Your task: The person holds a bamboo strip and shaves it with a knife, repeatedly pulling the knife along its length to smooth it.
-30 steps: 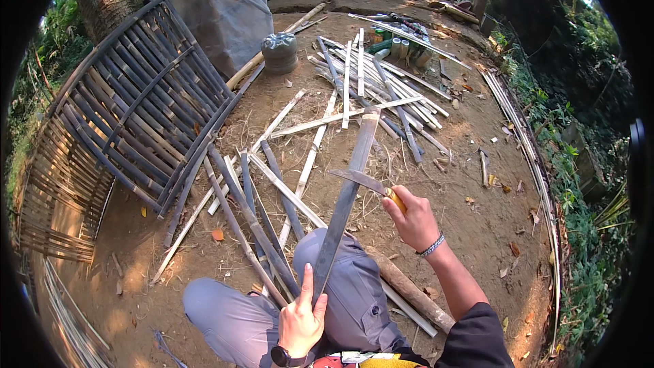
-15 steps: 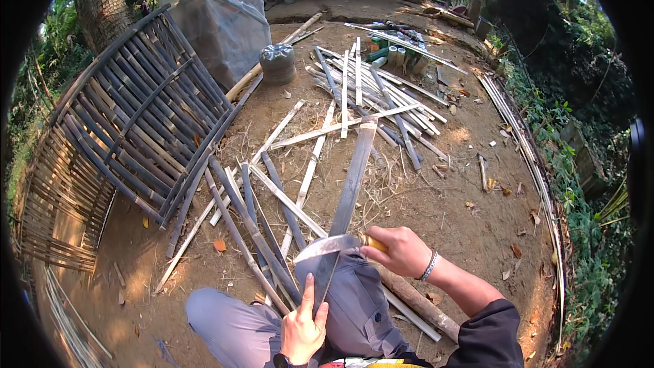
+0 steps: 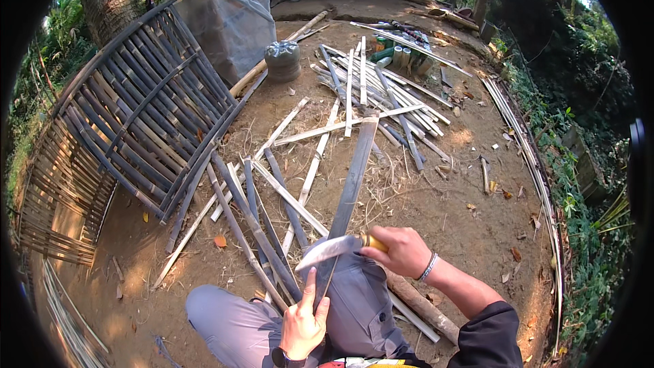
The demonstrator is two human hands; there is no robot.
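Note:
A long dark bamboo slat [image 3: 353,184] slopes from my lap out toward the pile of strips. My left hand [image 3: 304,327] grips its near end, the index finger stretched along it up to the knife's tip. Wrapped around the yellowish handle of a knife [image 3: 332,249] is my right hand [image 3: 402,252]. The broad curved blade lies across the slat, above my bent knee, its tip toward the left. Part of the slat is hidden under the blade and the left fingers.
Loose bamboo strips [image 3: 381,95] lie heaped ahead, with dark slats [image 3: 262,245] left of my knee. A bamboo rack [image 3: 136,109] leans at the left. A hammer-like tool [image 3: 484,174] and a thick pole [image 3: 422,305] lie to the right. A dark squat container [image 3: 283,61] stands farther off.
The blade now slants more steeply, its tip slightly lower. Both hands keep their holds in nearly the same places, and the whole view has shifted slightly.

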